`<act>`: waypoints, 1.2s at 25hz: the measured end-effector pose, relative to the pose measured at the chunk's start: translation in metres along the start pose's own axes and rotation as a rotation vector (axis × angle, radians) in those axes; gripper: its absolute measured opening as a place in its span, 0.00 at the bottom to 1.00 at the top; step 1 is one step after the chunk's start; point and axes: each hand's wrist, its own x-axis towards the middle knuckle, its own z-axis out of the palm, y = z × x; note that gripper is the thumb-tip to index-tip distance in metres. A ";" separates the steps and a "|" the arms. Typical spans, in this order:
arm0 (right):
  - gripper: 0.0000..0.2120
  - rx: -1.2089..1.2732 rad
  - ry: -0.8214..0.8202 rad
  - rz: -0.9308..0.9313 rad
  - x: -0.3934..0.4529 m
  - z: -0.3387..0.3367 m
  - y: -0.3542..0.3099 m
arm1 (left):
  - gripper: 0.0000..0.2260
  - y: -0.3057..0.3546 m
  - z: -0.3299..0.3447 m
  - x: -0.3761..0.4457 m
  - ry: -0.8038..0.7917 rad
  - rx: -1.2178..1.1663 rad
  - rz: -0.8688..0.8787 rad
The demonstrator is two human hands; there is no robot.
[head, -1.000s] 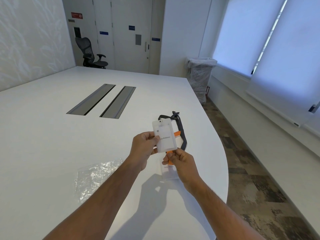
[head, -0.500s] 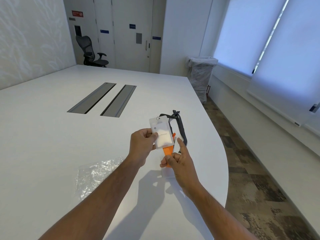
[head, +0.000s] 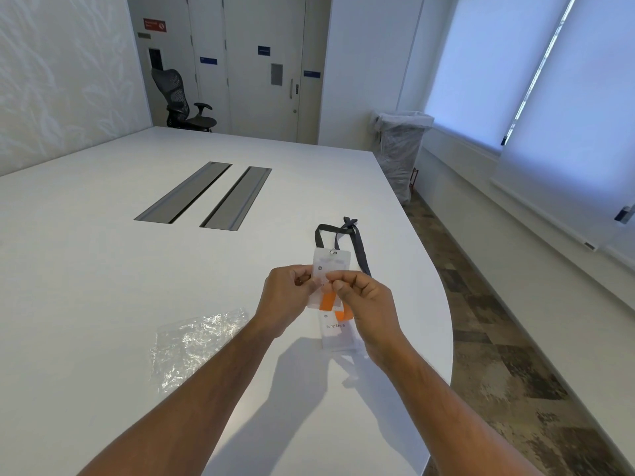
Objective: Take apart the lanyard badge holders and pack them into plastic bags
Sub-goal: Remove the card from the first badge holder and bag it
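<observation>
I hold a frosted clear badge holder [head: 331, 264] upright above the white table [head: 103, 269]. My left hand [head: 287, 298] pinches its left edge and my right hand [head: 364, 300] pinches its front near the middle. A dark grey lanyard [head: 357, 245] hangs from the holder's top clip and trails behind it. Under my hands a second badge holder [head: 335, 333] with a printed name lies flat, with an orange lanyard strap [head: 328, 302] on it. A crinkled clear plastic bag [head: 192, 345] lies on the table to the left of my left forearm.
Two grey cable hatches [head: 206, 195] are set into the table's middle. The curved table edge [head: 446, 304] runs close on the right, with patterned floor beyond. A lined bin [head: 398, 152] and an office chair [head: 182, 101] stand far back.
My right hand has risen from the orange strap below to the front of the held badge holder and now pinches it. The left hand keeps its grip.
</observation>
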 end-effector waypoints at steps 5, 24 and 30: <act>0.13 -0.154 0.034 -0.127 0.016 -0.005 -0.007 | 0.07 -0.002 -0.002 -0.003 -0.041 0.020 0.027; 0.18 -0.167 0.000 0.010 0.049 -0.032 0.010 | 0.11 -0.001 -0.008 -0.013 -0.220 0.013 -0.058; 0.11 -0.114 -0.051 0.049 0.042 -0.035 0.021 | 0.08 0.010 -0.009 -0.015 -0.221 -0.087 -0.063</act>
